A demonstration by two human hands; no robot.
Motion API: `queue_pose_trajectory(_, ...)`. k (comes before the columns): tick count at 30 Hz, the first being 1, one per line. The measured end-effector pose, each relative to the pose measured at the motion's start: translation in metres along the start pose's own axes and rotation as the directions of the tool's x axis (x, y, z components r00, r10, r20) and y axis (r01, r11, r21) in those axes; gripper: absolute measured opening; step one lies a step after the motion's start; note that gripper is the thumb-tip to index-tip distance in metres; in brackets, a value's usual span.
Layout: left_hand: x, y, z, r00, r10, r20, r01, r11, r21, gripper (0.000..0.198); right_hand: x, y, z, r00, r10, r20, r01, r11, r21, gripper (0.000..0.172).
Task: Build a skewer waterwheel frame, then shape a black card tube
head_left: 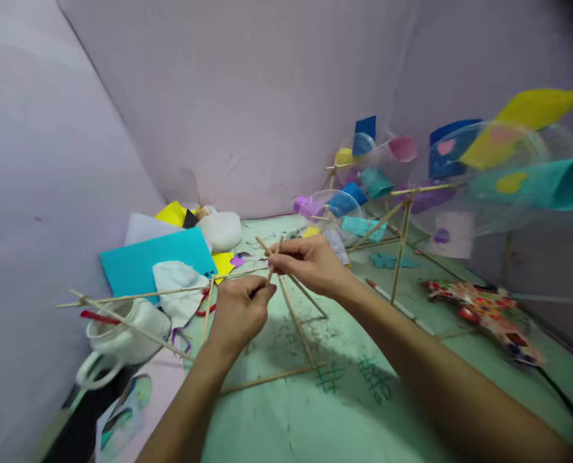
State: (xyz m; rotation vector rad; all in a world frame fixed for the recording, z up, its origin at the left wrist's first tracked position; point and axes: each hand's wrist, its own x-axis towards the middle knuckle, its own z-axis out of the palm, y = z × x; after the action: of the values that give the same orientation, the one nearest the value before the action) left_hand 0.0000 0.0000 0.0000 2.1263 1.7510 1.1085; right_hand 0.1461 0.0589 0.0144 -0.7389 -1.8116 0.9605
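My left hand point(242, 308) is closed, its thumb and fingers pinching a short wooden stick point(269, 276) that points upward. My right hand point(315, 265) grips the top of that stick, where it crosses another slanting wooden stick point(310, 297). Both hands work at the peak of a stick frame point(296, 316) standing on the table. One stick of its base point(271, 378) lies near the front. Behind my left wrist, a long thin stick point(141, 296) runs out to the left. Fingers partly hide the joint, so whether the sticks are fastened there I cannot tell.
Left stands a white mug point(127, 337) with a red handle in it, near crumpled white tissue point(177, 289) and blue card point(155, 257). On the right are a patterned glue gun point(483, 312), a white pen-like rod point(402, 308) and a stick-framed wheel model point(403, 251) with coloured paper.
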Motion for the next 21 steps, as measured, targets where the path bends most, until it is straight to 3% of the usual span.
queue_pose_trajectory(7,0.0006,0.0035,0.0001,1.000,-0.005,-0.009,0.005,1.000,-0.012,0.030,0.0033,0.0031,-0.0035,0.995,0.013,0.099,-0.023,0.994,0.102,0.018)
queue_pose_trajectory(21,-0.0030,0.0007,-0.0046,0.999,-0.041,0.025,0.042,0.998,-0.052,0.025,0.0007,-0.0021,0.0023,0.992,0.122,0.044,-0.128,0.970,0.205,0.012)
